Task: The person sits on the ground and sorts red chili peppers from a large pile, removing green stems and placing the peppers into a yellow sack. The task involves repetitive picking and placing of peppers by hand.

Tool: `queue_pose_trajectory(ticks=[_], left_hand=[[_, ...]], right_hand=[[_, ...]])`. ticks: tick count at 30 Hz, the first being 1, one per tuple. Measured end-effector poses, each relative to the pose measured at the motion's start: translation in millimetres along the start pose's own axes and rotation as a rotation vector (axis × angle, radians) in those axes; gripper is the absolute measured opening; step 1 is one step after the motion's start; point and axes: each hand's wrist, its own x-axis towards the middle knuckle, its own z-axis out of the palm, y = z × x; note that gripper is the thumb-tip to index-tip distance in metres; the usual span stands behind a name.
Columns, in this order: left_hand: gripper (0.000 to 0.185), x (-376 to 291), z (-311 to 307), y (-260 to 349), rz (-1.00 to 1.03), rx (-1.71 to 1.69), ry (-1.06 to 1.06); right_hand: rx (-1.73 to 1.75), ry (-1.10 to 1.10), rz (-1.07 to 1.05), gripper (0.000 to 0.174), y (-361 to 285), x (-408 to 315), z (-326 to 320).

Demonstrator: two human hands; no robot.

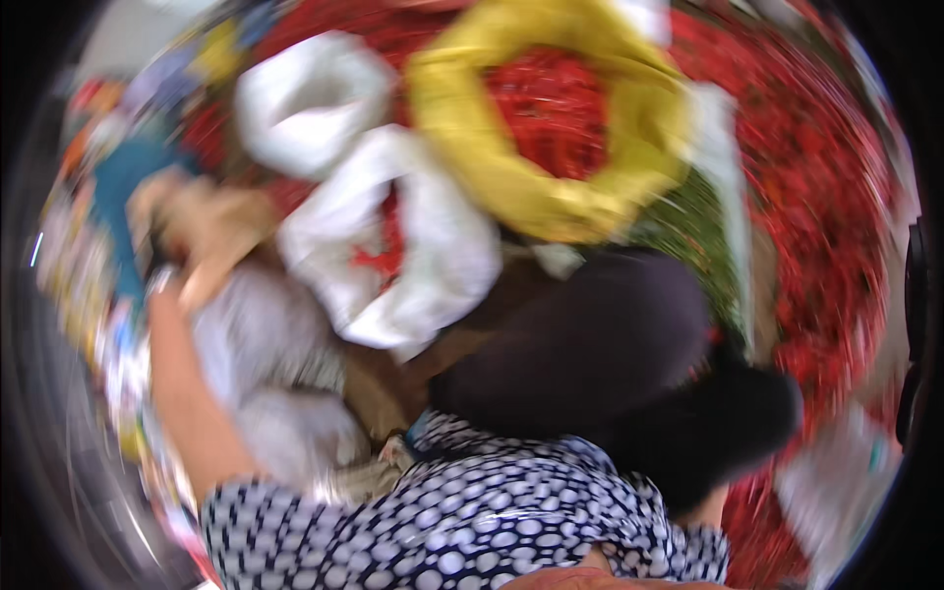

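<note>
My left arm reaches to the far left, and my left hand (214, 228) is strongly blurred. It is beside a teal cloth or bag (122, 192), just left of a white woven sack (442, 287) with its rim rolled down. Whether the fingers hold anything is not readable. Red chilli-like pieces (387, 243) show inside that sack. A second white sack (313, 118) stands behind it. To their right, a large yellow sack (641, 140) with a folded rim holds more red pieces (549, 110). My right hand is out of view.
Red pieces (804, 184) lie spread widely at the right and back. A green heap of stems or leaves (697, 236) lies beside the yellow sack. My dark-clothed leg (575, 339) crosses the middle. Greyish-white bags (258, 339) sit under my left arm, and blurred colourful items (88, 287) line the left.
</note>
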Motion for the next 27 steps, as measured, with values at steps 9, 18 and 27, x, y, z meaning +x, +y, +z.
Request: queue_pose_trajectory(ticks=[9,18,27], left_hand=[[0.031,-104.7,55.8,385.2,0.666,-1.170,-0.781],[0.029,-409.3,-25.0,693.3,0.931,-0.919,-2.627],[0.037,-475.0,35.9,683.5,0.268,-0.624,-2.765]], right_hand=[[0.285,0.069,-0.074,0.031,-111.5,-65.5,34.7],[0.233,0.019,-0.468,0.020,-152.6,-100.1,35.2],[-0.462,0.350,-0.622,0.019,-98.5,-52.3,49.3]])
